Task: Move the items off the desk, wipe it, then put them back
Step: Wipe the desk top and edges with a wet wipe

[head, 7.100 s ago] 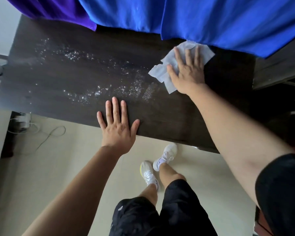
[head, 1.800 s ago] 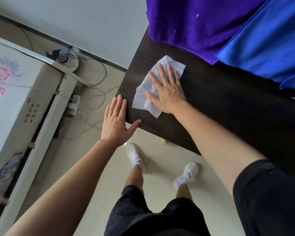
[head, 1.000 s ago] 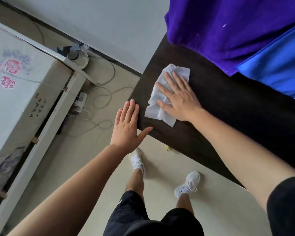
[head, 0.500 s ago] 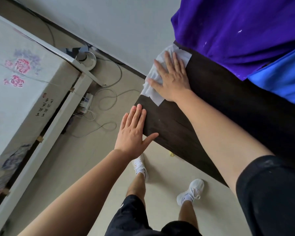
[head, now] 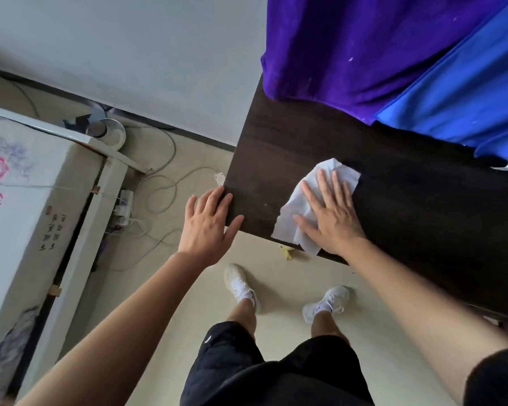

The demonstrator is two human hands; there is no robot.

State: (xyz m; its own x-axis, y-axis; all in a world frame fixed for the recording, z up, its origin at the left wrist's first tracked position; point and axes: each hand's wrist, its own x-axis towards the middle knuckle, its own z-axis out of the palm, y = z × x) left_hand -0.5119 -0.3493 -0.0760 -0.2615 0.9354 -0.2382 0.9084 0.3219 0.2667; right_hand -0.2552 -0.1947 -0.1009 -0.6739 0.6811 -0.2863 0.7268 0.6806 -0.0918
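Wipe point(head: 299, 213) flat under right hand point(head: 332, 218) fingers point(head: 324, 183), near desk point(head: 276, 148) edge

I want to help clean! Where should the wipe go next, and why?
Probably left, toward the desk corner: the right hand presses the wipe flat by the front edge, and a pale speck sits on the wood between it and the left hand.

There is only one camera. It sits on the person's head, up high, and looks forward and down. The corner of the dark counter point(head: 276, 159) is close below it. The floor point(head: 285, 288) and the person's shoes point(head: 241, 284) are farther down, right under it.
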